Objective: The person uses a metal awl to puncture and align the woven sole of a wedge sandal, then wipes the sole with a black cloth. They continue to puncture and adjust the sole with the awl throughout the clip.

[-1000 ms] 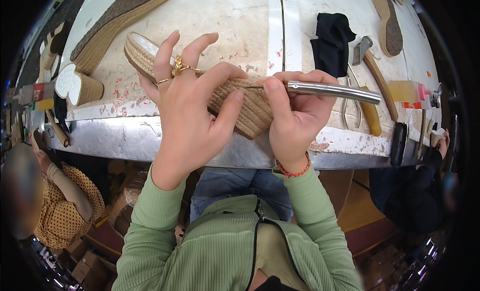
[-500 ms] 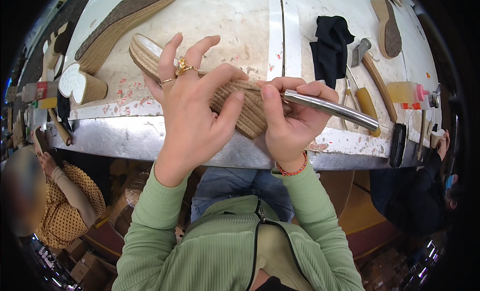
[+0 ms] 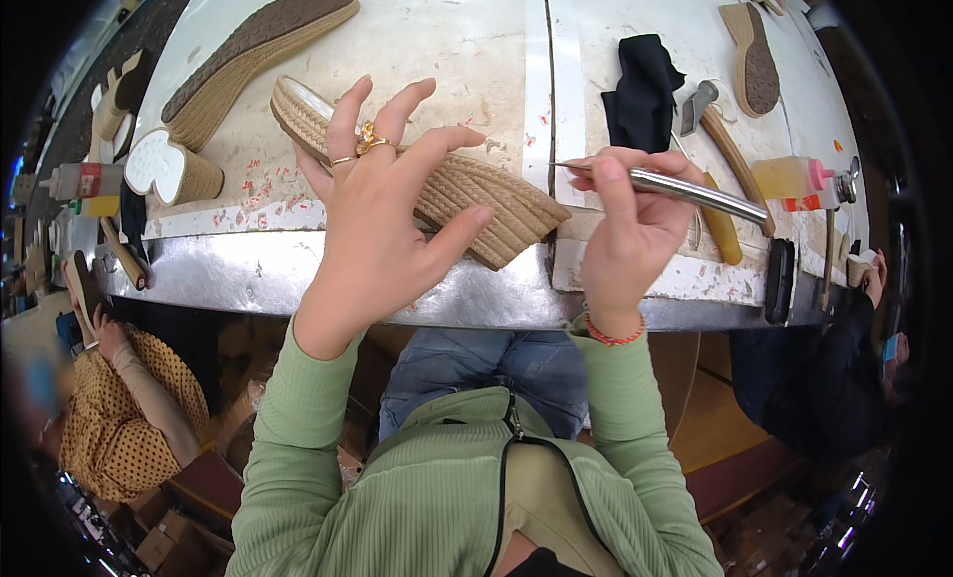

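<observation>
A rope-wrapped wedge sole (image 3: 506, 212) lies at an angle near the table's front edge, its white inner face partly showing at the far left end. My left hand (image 3: 382, 224) is over it, gripping its sides, with the thumb along the near ribbed side and some fingers raised. Rings circle two of its fingers. In my right hand (image 3: 635, 234) is an awl (image 3: 700, 194) with a shiny metal handle, pinched between thumb and fingers. Its thin tip points left, in the air apart from the sole's heel end.
More wedge soles lie at the far left (image 3: 260, 46), near left (image 3: 197, 176) and far right (image 3: 751, 63). A black cloth (image 3: 643, 92), hammer (image 3: 733, 150), yellow-handled tool (image 3: 723, 233) and bottle (image 3: 782, 178) are right of my hands. People sit on both sides.
My right hand has drawn back to the right, taking the awl away from the sole, so its thin tip now shows. My left hand stays on the sole.
</observation>
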